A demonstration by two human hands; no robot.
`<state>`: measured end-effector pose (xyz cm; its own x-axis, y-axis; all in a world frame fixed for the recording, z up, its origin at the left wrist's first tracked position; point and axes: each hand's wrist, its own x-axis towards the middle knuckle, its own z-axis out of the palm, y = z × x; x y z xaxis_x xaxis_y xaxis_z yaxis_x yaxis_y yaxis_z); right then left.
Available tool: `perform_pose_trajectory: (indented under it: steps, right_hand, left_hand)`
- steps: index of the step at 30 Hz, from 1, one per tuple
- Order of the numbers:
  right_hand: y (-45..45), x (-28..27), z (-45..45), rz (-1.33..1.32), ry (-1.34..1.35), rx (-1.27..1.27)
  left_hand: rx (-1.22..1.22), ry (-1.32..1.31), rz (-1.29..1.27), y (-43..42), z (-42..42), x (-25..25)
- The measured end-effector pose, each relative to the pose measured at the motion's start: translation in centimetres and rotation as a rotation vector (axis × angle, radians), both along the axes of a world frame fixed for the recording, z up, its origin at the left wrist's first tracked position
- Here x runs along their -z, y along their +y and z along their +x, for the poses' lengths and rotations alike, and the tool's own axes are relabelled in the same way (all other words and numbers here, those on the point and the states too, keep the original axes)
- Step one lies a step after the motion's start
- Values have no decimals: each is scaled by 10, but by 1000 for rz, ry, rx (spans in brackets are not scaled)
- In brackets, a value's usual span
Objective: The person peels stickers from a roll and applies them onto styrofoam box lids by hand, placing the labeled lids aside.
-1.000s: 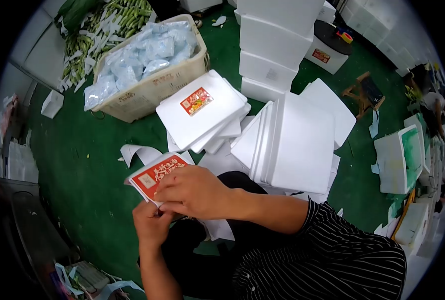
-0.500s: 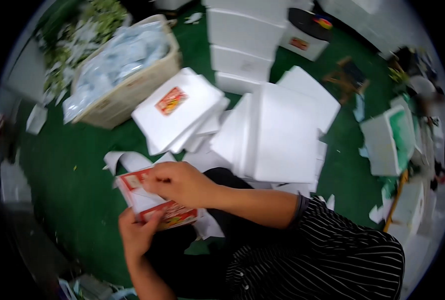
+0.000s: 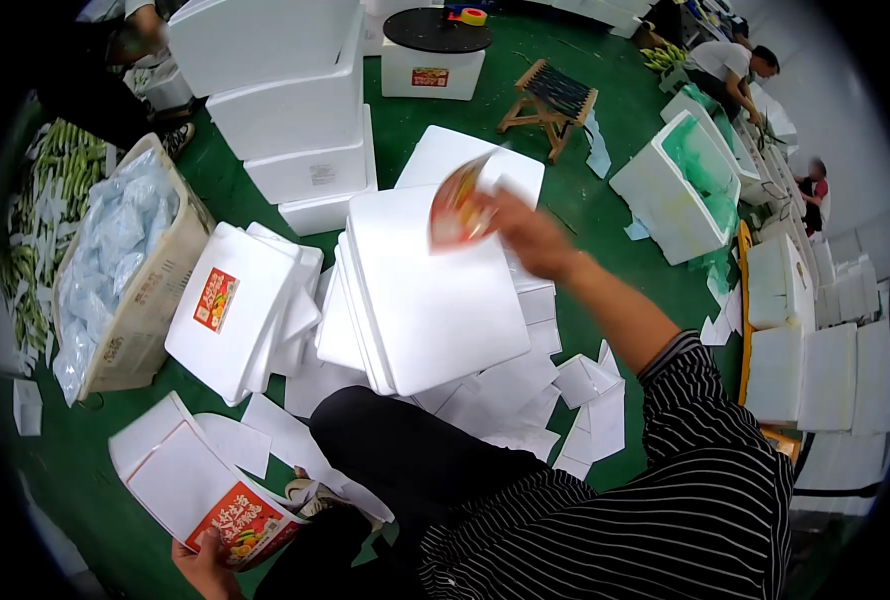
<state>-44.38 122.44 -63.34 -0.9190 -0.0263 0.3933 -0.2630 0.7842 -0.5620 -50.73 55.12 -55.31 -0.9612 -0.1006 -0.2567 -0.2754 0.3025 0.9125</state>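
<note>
Ok, left to right. Far left is a cream rectangular plastic crate (image 3: 155, 310) full of pale blue-white plastic bags (image 3: 125, 235); I'm not touching either. Below it my left hand (image 3: 205, 570) is gripping a stack of white rectangular paper sheets with red printing (image 3: 180, 470), thumb on the printed end, far end curling up. I'd go light on that grip, since a hard squeeze would probably crease the lot.

Next, a pile of flat white foam lids (image 3: 265, 270). The top one has a red printed rectangle (image 3: 215, 300) lying flat, roughly in line with the lid's sides. That's what neat looks like imo.

Then some stacked smooth white foam slabs (image 3: 445, 300), and over them a single red printed paper sheet (image 3: 460, 205), bent and blurry, pinched at its right side by my right hand (image 3: 535, 235). Can't tell if it's touching the foam. My take: hold just the edge, steady wrist, don't let it fold onto itself.
</note>
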Motion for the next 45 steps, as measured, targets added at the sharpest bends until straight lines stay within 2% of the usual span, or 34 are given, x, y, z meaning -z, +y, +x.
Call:
perform_pose_trajectory:
  steps: [1,3,5,6,7,9,11,12,15,16,18,19,20,21,23,26,27,29,30,32,33,34,36,37,38,39,40,41,42,43,44,45]
  right_hand:
    - [-1,22,3,312,-193,-109]
    - [-24,49,17,454,-386,-309]
    - [-23,44,9,363,-303,-170]
    - [-27,40,5,312,-271,-111]
    - [-27,42,-10,368,-173,-58]
    - [-38,37,-42,427,-325,10]
    - [-51,77,-61,460,-292,31]
    - [-61,81,-67,470,-273,38]
    - [-60,70,-82,397,-513,-6]
    - [-44,88,-88,424,-507,-15]
    - [-36,70,-72,-6,-347,552]
    - [-25,87,-62,36,-186,861]
    - [-19,91,-44,16,-308,989]
    - [-15,97,-35,-388,-547,955]
    - [-19,90,-23,-732,-671,755]
    - [-10,113,-28,-260,-429,872]
    - [-21,91,-37,-418,-416,817]
    - [-65,2,-62,-734,-382,710]
    - [-75,-13,-77,-981,-369,625]
    - [-96,-12,-112,-1198,-352,467]
    - [-122,-18,-129,-1343,-374,486]
    - [-131,22,-153,-1451,-379,372]
    - [-178,82,-202,-1511,-437,459]
    - [-204,129,-228,-1590,-358,399]
    - [-236,144,-241,-1654,-316,385]
    - [-263,140,-243,-1615,-492,495]
    - [-287,124,-230,-1538,-705,388]
    - [-306,155,-229,-1531,-864,234]
    - [-333,163,-218,-1263,-937,284]
    - [-352,141,-189,-1129,-818,161]
    - [-367,92,-156,-985,-704,33]
    - [-373,54,-133,-1150,-750,-213]
  left_hand:
    - [6,10,7,10,1,-3]
    - [11,30,27,34,6,-7]
    - [64,66,74,33,3,5]
    - [70,-12,31,25,2,5]
    - [83,-95,-15,22,0,1]
    - [112,-21,-4,37,2,-2]
    - [125,13,29,51,7,-2]
    - [129,9,43,51,8,-2]
    - [140,26,37,45,13,1]
    - [131,10,43,51,16,-3]
    - [107,-22,15,59,19,-15]
    - [88,-28,10,63,20,-20]
    - [66,-38,2,65,20,-25]
    - [50,-47,-6,64,20,-28]
    - [34,-66,-4,57,21,-31]
    - [13,-77,20,55,23,-34]
    - [12,-75,21,52,24,-34]
    - [24,-67,24,47,22,-32]
    - [10,-60,38,47,21,-34]
    - [-10,-43,67,48,22,-36]
    - [-20,-50,59,46,23,-37]
    - [-30,-53,52,43,24,-36]
    - [-52,-24,53,42,26,-35]
    - [-63,5,60,44,27,-34]
    - [-78,30,69,45,29,-33]
    - [-83,24,85,42,32,-31]
    - [-89,15,98,36,33,-29]
    - [-96,3,105,30,35,-30]
    - [-105,27,93,28,37,-30]
    - [-122,55,84,30,38,-28]
    - [-152,81,80,30,38,-25]
    - [-161,76,66,29,34,-22]
